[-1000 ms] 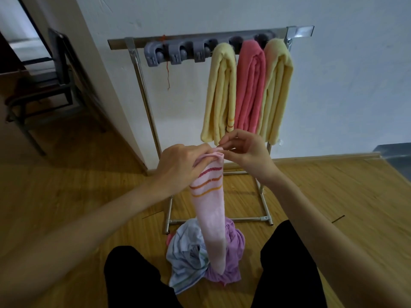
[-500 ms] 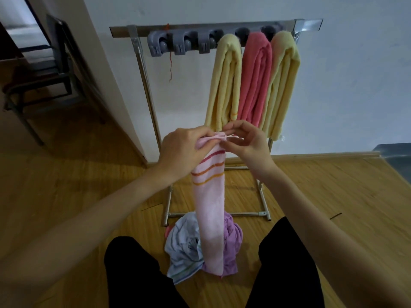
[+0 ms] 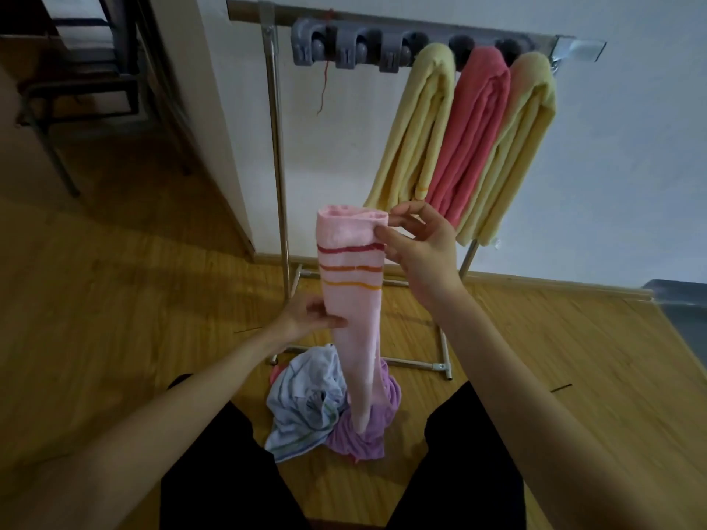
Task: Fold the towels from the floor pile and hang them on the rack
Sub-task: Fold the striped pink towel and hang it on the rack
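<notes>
A pale pink towel point(image 3: 354, 311) with red, orange and yellow stripes hangs folded lengthwise in front of me. My right hand point(image 3: 417, 242) pinches its top right corner between thumb and fingers. Lower down, my left hand point(image 3: 310, 319) grips the towel's left edge below the stripes. The towel's bottom end touches the floor pile, where a light blue striped towel point(image 3: 306, 403) and a purple towel point(image 3: 367, 426) lie crumpled. Behind stands the metal rack point(image 3: 277, 147) with a grey clip bar point(image 3: 344, 47). Two yellow towels point(image 3: 417, 124) point(image 3: 512, 147) and a coral one point(image 3: 474, 132) hang on its right half.
My knees in black trousers point(image 3: 229, 460) flank the pile on the wooden floor point(image 3: 134, 300). A dark chair point(image 3: 76, 82) stands at the far left behind a white wall corner point(image 3: 214, 128). Three grey clips on the rack's left hold nothing.
My left hand has let go of the towel's top and slid down to grip its left edge below the stripes. The right hand keeps the top, lifted slightly.
</notes>
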Available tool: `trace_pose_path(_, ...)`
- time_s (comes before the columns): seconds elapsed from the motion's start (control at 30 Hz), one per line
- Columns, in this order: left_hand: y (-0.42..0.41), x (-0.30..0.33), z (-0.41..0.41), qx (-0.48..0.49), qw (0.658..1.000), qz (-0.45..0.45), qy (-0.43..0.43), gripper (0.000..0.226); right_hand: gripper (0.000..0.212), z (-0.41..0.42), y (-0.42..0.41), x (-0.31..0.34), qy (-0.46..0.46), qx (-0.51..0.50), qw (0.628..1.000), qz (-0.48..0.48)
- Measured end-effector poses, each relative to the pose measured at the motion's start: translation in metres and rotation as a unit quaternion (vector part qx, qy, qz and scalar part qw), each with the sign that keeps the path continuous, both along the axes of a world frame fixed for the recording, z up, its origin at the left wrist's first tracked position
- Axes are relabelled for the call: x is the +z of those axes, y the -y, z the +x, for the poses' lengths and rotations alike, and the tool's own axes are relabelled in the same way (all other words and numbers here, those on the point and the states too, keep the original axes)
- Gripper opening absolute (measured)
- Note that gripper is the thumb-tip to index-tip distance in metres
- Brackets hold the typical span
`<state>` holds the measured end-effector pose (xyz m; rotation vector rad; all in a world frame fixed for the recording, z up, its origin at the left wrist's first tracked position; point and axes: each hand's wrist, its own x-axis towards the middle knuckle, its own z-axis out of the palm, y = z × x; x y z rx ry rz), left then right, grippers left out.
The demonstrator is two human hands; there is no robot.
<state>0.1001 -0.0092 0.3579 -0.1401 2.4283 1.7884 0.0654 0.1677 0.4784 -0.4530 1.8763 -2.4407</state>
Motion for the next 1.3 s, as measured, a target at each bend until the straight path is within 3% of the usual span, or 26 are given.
trace_pose_path(0.17,-0.002,-0.044,-0.011,-0.020,0.996,-0.032,0.081,0.042,0.022,0.002,-0.009,0.016,0.057,-0.049,0.992,-0.102)
trace_pose_path(0.3,-0.006,-0.063,-0.011,-0.013,0.993,-0.012,0.120,0.025,0.022,-0.009,-0.026,-0.003,0.175,-0.246,0.938,-0.168)
trace_pose_path(0.37,-0.005,-0.060,-0.010,-0.016,0.992,-0.026,0.120,0.031,0.024,-0.015,-0.037,-0.026,0.200,-0.317,0.917,-0.136)
trace_pose_path(0.47,0.004,-0.040,-0.013,-0.013,0.995,-0.008,0.101,0.031,0.028,-0.023,-0.053,-0.073,0.222,-0.366,0.904,-0.001)
trace_pose_path(0.6,0.010,0.014,-0.021,-0.078,0.995,-0.062,0.008,0.032,0.034,-0.022,-0.059,-0.133,0.317,-0.275,0.898,0.131)
trace_pose_path(0.73,0.008,0.066,-0.020,-0.206,0.963,-0.169,-0.033,0.023,0.041,-0.005,-0.054,-0.172,0.318,-0.095,0.894,0.301)
trace_pose_path(0.83,0.002,0.099,-0.012,-0.287,0.938,-0.192,-0.020,0.011,0.044,0.012,-0.053,-0.174,0.125,0.018,0.848,0.514)
trace_pose_path(0.87,0.000,0.105,-0.009,-0.304,0.932,-0.197,-0.014,0.012,0.044,0.016,-0.052,-0.168,0.043,0.021,0.848,0.528)
trace_pose_path(0.93,-0.002,0.109,-0.006,-0.331,0.919,-0.212,-0.003,0.015,0.046,0.027,-0.044,-0.144,-0.040,0.051,0.906,0.419)
trace_pose_path(1.0,-0.004,0.108,-0.003,-0.352,0.908,-0.226,0.012,0.019,0.050,0.036,-0.037,-0.117,-0.058,0.147,0.952,0.263)
trace_pose_path(1.13,-0.007,0.104,0.002,-0.357,0.903,-0.238,0.017,0.022,0.040,0.040,-0.033,-0.090,0.004,0.267,0.953,0.145)
trace_pose_path(1.3,-0.002,0.097,0.008,-0.349,0.913,-0.209,0.035,0.020,0.007,0.038,-0.034,-0.081,0.034,0.295,0.936,0.191)
